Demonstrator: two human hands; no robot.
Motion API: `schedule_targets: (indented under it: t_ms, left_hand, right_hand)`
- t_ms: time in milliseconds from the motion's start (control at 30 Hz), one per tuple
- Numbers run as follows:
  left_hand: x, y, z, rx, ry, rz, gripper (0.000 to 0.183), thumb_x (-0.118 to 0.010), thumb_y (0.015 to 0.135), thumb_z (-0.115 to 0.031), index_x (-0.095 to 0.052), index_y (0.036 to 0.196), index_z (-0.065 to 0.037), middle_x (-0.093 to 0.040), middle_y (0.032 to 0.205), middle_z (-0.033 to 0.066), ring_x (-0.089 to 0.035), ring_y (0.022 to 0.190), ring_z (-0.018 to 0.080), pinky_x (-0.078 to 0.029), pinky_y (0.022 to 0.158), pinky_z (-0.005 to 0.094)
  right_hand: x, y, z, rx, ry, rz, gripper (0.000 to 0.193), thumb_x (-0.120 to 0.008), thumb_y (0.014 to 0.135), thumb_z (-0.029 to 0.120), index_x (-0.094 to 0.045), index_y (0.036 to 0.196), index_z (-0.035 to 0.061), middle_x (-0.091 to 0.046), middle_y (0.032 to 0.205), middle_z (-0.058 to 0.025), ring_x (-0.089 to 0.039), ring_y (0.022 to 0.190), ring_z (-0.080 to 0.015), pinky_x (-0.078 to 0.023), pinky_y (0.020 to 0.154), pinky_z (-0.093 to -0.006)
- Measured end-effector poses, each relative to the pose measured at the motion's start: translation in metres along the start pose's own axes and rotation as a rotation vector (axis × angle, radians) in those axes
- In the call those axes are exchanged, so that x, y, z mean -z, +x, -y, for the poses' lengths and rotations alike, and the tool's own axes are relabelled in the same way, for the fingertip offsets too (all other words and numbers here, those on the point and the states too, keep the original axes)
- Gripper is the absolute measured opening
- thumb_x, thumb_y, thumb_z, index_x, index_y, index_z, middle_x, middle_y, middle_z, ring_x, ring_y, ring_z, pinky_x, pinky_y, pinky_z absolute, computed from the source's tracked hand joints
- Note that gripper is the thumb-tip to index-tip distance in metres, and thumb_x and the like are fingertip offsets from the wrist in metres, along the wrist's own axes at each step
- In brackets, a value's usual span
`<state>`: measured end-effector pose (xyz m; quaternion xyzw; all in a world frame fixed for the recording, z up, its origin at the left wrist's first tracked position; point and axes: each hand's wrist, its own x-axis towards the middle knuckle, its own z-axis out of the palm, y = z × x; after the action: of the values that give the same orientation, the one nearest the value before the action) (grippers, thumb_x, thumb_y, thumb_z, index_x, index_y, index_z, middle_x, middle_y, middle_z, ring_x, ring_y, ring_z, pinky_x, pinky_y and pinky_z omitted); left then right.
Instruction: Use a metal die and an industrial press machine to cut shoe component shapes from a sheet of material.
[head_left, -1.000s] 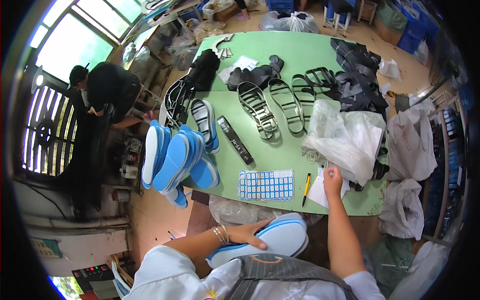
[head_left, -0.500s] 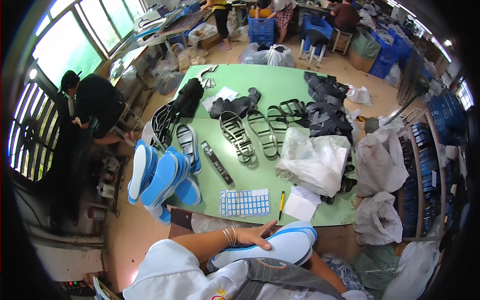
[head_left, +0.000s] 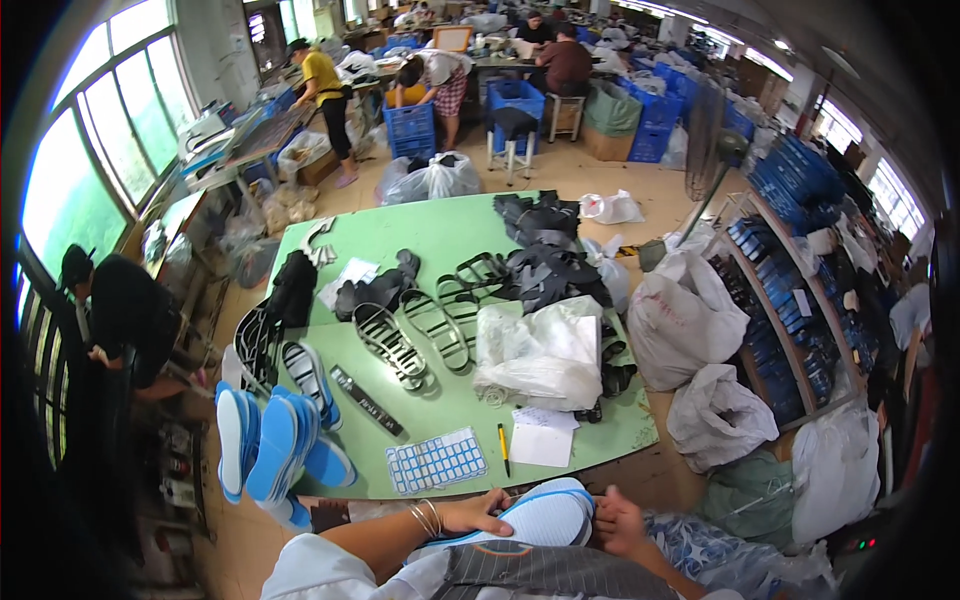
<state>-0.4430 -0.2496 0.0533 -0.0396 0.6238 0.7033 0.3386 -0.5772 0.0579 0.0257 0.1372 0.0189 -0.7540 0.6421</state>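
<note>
My left hand (head_left: pixel 478 513) is closed on a small stack of white-and-blue shoe soles (head_left: pixel 545 518) in my lap, its thumb across the upper face. At the stack's right end is my right hand (head_left: pixel 622 524). Its fingers are loosely bent with the thumb apart, and I see nothing held in it; whether its fingertips touch the edge is unclear. More blue-and-white soles (head_left: pixel 275 445) are piled at the table's left corner. A sheet of blue-bordered labels (head_left: pixel 436 461) lies in front of me, with a yellow pen (head_left: pixel 503 450) and white paper (head_left: pixel 543 444) to its right.
On the green table (head_left: pixel 450 420) are strappy sandal uppers (head_left: pixel 388 345), a dark marked bar (head_left: pixel 366 400), black straps (head_left: pixel 550 270) and a plastic bag (head_left: pixel 535 350). White sacks (head_left: pixel 690 310) and a rack (head_left: pixel 780 310) stand right. A person in black (head_left: pixel 130 320) bends at the left; others work farther back.
My right hand has come out from under the soles to their right end. My left hand still grips them. The view has tilted up and turned right, showing more of the room.
</note>
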Motion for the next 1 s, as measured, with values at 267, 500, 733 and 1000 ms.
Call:
schedule_targets:
  t_ms: [267, 500, 733, 1000]
  left_hand:
    - [-0.008, 0.024, -0.041, 0.039, 0.131, 0.037, 0.078, -0.070, 0.071, -0.060, -0.043, 0.112, 0.001, -0.051, 0.099, 0.0123, -0.050, 0.094, 0.0206, -0.041, 0.085, 0.0300]
    - [0.006, 0.032, -0.005, 0.197, -0.373, -0.175, 0.066, -0.062, 0.083, -0.050, -0.047, 0.121, 0.002, -0.058, 0.105, 0.0121, -0.058, 0.092, 0.0179, -0.048, 0.083, 0.0304]
    - [0.108, 0.030, 0.013, 0.126, -0.705, -0.479, 0.068, -0.057, 0.084, -0.052, -0.050, 0.128, 0.000, -0.062, 0.114, 0.0200, -0.064, 0.097, 0.0292, -0.051, 0.088, 0.0392]
    - [0.197, 0.219, 0.013, -0.290, 0.314, -0.659, 0.065, -0.068, 0.086, -0.024, -0.034, 0.135, 0.000, -0.057, 0.109, 0.0179, -0.059, 0.089, 0.0290, -0.052, 0.077, 0.0356]
  right_hand:
    - [-0.166, -0.005, -0.028, 0.251, -0.741, 0.060, 0.070, -0.052, 0.095, 0.047, -0.034, 0.142, -0.0016, -0.042, 0.072, 0.0023, -0.035, 0.056, -0.0064, -0.033, 0.052, -0.0220]
    - [-0.133, 0.030, -0.029, -0.262, -1.818, -0.009, 0.061, -0.051, 0.096, 0.045, -0.041, 0.140, 0.0037, -0.056, 0.123, -0.0176, -0.054, 0.115, -0.0260, -0.040, 0.098, -0.0350]
    - [-0.108, 0.001, -0.020, 0.227, -1.823, -0.424, 0.064, -0.060, 0.090, 0.048, -0.048, 0.134, 0.0026, -0.053, 0.129, -0.0178, -0.056, 0.116, -0.0279, -0.046, 0.093, -0.0362]
    - [-0.036, -0.098, 0.014, 0.433, -1.634, -0.708, 0.065, -0.060, 0.091, 0.045, -0.047, 0.132, -0.0036, -0.055, 0.126, -0.0210, -0.056, 0.115, -0.0300, -0.045, 0.096, -0.0371]
